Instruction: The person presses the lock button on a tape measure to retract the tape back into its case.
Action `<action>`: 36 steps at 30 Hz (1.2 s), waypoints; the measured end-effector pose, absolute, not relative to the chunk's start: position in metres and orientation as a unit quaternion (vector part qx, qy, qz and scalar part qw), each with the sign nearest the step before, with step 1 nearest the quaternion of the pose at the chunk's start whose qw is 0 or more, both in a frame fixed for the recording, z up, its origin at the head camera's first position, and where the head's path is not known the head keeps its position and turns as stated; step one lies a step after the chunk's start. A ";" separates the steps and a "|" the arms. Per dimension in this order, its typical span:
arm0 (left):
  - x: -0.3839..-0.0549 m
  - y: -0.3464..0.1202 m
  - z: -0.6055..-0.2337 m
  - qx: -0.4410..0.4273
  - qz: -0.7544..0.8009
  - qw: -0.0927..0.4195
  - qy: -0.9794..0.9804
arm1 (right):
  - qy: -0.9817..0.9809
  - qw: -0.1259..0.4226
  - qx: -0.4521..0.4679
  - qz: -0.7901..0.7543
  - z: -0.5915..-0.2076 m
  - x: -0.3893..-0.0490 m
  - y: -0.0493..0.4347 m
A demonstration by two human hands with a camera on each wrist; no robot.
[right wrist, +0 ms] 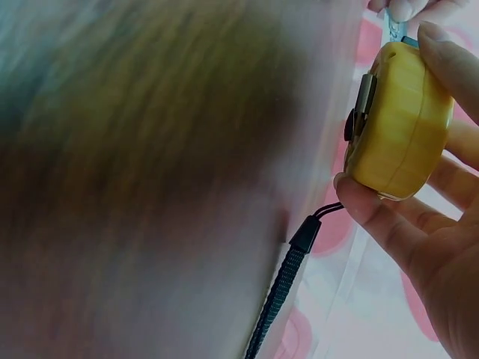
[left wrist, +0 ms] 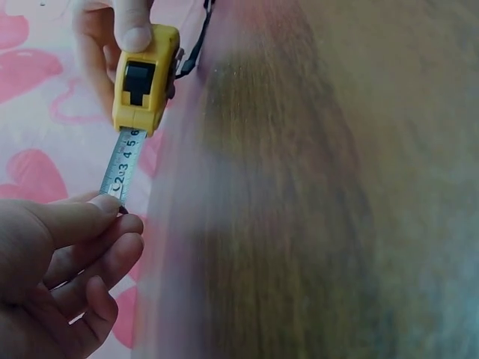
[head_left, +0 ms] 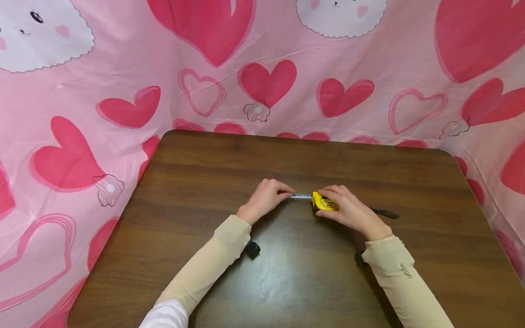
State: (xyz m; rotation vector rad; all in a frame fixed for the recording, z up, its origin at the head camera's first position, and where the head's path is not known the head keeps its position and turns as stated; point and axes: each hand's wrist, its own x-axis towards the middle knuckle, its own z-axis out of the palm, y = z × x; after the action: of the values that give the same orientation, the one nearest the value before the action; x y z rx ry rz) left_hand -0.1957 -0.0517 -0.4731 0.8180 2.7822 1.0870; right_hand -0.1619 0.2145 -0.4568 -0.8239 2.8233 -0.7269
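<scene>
My right hand (head_left: pixel 346 208) grips a yellow tape measure (head_left: pixel 323 202) over the middle of the table. Between my left hand (head_left: pixel 265 198) and the yellow case runs a short length of the white blade (head_left: pixel 301 196). In the left wrist view, the left thumb and fingertips (left wrist: pixel 105 206) pinch the blade's end, and numbers up to about 6 show beside the case's mouth. A black lock button (left wrist: pixel 139 81) sits on the case front. From the back of the case hangs a black wrist strap (right wrist: pixel 281 299), seen in the right wrist view.
The brown wooden table (head_left: pixel 290 158) has rounded far corners. A pink cloth (head_left: pixel 287 50) with hearts and white faces hangs behind it and along both sides. Small dark devices, one a black wrist camera (head_left: pixel 253 249), stick out under the beige sleeves (head_left: pixel 207 263).
</scene>
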 end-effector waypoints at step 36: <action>-0.192 -0.027 -0.470 0.290 0.314 0.023 0.904 | 0.919 0.035 -0.313 -0.237 -0.457 -0.158 0.197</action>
State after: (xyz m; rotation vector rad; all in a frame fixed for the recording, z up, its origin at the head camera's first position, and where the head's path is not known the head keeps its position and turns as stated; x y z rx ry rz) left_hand -0.1923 -0.0269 -0.4702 0.8976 2.7982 0.9720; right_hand -0.1579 0.1966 -0.4570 -0.9608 2.8258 -0.7280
